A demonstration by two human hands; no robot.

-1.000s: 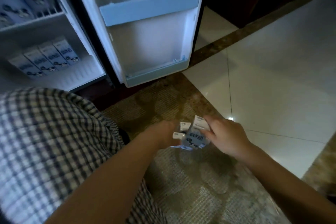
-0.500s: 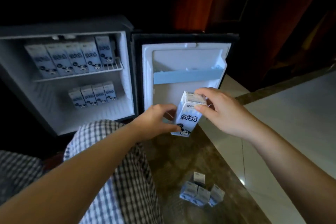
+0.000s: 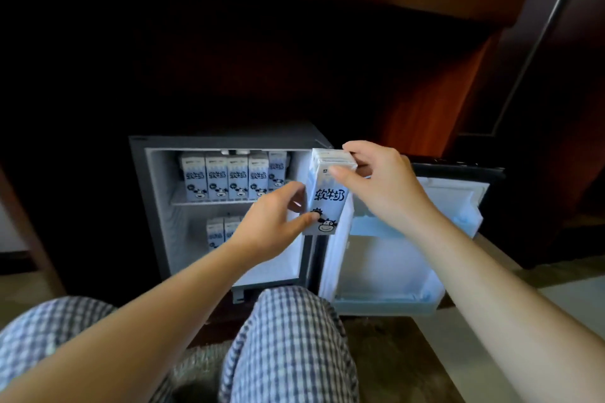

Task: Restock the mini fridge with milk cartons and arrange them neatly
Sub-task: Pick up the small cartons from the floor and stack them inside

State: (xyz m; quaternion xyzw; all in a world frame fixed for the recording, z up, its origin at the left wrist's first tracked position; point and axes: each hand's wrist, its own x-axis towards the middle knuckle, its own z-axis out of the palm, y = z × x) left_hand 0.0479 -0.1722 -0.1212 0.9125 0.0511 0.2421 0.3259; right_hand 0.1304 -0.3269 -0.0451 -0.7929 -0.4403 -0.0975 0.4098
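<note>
I hold a white-and-blue milk carton (image 3: 325, 198) upright in front of the open mini fridge (image 3: 157, 206). My left hand (image 3: 273, 222) grips its lower left side, thumb on the front. My right hand (image 3: 376, 183) pinches its top edge. The carton hangs level with the fridge's right wall, between the cabinet and the open door (image 3: 393, 258). Several cartons (image 3: 229, 180) stand in a row on the upper wire shelf. More cartons (image 3: 222, 232) stand on the lower level, partly hidden by my left hand.
The fridge door swings open to the right, its shelves (image 3: 376, 227) bare. Dark wooden cabinetry (image 3: 425, 108) surrounds the fridge. My knees in checked fabric (image 3: 288, 347) are close below the fridge. Pale tile floor (image 3: 569, 301) lies to the right.
Both hands picked the carton from the floor pile and raised it to the fridge, moving left toward the opening. My view tilted up, so the floor cartons have left the frame.
</note>
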